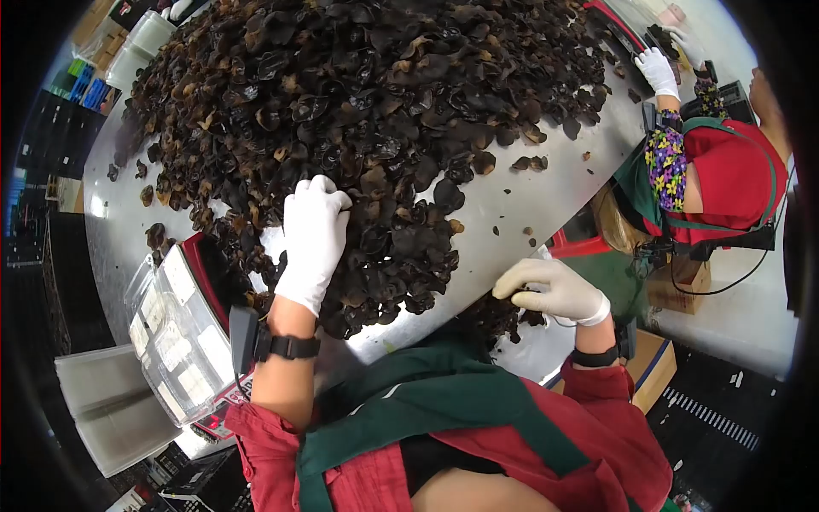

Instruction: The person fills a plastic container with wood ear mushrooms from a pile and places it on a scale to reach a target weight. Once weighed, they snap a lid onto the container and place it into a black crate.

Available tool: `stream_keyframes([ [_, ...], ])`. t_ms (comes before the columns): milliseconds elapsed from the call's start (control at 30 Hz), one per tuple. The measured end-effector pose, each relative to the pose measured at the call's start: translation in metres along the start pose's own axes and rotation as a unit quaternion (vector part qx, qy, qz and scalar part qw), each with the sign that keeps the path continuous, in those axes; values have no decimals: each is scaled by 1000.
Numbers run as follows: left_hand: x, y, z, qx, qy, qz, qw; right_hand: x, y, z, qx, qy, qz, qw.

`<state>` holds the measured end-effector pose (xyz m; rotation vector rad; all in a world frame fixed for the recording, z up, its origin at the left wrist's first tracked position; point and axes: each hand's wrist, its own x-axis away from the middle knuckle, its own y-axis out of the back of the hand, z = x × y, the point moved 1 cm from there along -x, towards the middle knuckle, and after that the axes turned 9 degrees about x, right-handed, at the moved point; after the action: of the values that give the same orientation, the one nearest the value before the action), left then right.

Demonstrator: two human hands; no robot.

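A large heap of dark wood ear mushrooms (pixel 375 111) covers much of the metal table (pixel 546 196). My left hand (pixel 316 230), in a white glove, rests on the near part of the heap. Its fingers are curled, with the tips hidden, so what they hold cannot be made out. Beyond the table's near edge hovers my right hand (pixel 554 290), also gloved. Its fingers bend loosely with a small gap to the thumb, and nothing shows between them. Below it lie more wood ear mushrooms (pixel 503 328), partly covered by my hand and apron.
Left of my left arm stands a red-rimmed container with a clear plastic box (pixel 179 333). A pale plastic bin (pixel 115 410) is beside it. At the right, a co-worker's gloved hand (pixel 657 72) touches the table's far edge. A cardboard box (pixel 655 371) sits behind my right arm.
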<state>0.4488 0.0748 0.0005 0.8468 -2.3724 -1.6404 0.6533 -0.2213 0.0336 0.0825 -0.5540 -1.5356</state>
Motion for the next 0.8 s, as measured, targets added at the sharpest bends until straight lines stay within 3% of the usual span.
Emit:
stream_keyframes([
  [133, 22, 23, -15, 22, 14, -41, 999, -55, -12, 21, 52, 90, -63, 993],
  [200, 35, 33, -21, 37, 21, -60, 997, -95, -20, 29, 99, 172, -150, 969],
  [267, 49, 44, -28, 69, 50, -60, 995, -135, -27, 38, 206, 195, -228, 931],
  [367, 67, 50, -27, 97, 80, -64, 990, -185, -37, 46, 376, 251, -317, 834],
  [500, 87, 50, -21, 182, 179, -65, 965, -211, -42, 20, 431, 193, -247, 846],
  [567, 93, 51, -22, 318, 287, -54, 902, -207, -33, 6, 241, 171, -257, 920],
  [600, 99, 49, -19, 318, 289, -54, 901, -199, -28, 8, 152, 110, -227, 956],
  [633, 105, 44, -14, 383, 313, -55, 868, -192, -23, 15, 91, 37, -193, 976],
  [667, 108, 40, -11, 445, 333, -55, 829, -187, -23, 12, 3, 46, -197, 979],
  [700, 107, 39, -13, 449, 331, -52, 829, -183, -22, 10, -84, 54, -201, 975],
  [800, 100, 37, -20, 531, 288, -64, 794, -169, -15, 16, -134, 42, -201, 969],
])
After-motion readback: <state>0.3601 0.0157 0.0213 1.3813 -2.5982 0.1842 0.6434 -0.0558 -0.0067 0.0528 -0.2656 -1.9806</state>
